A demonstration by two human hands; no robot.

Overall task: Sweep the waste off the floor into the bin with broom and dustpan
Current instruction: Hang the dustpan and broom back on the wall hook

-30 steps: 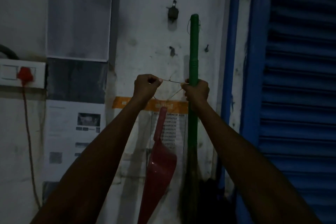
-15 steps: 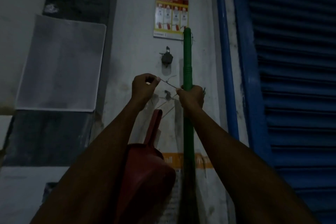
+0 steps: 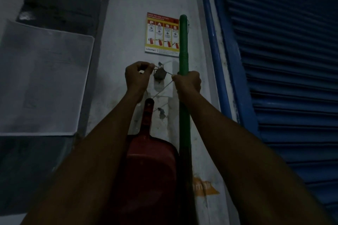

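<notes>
Both arms raised forward, left hand (image 3: 137, 76) fingers pinched together; right hand (image 3: 188, 80) curled in a fist

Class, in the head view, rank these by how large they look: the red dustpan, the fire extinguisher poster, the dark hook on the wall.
1. Red dustpan, though nearness to the camera enlarges it.
2. Fire extinguisher poster.
3. Dark hook, clearly smallest.

Two bare forearms are showing from the bottom edge up to the left hand (image 3: 137, 76) and the right hand (image 3: 187, 81). No sleeve is reaching the wrists behind the fingers (image 3: 146, 65). In the dim light, whether anything is being worn there cannot be told.
</notes>
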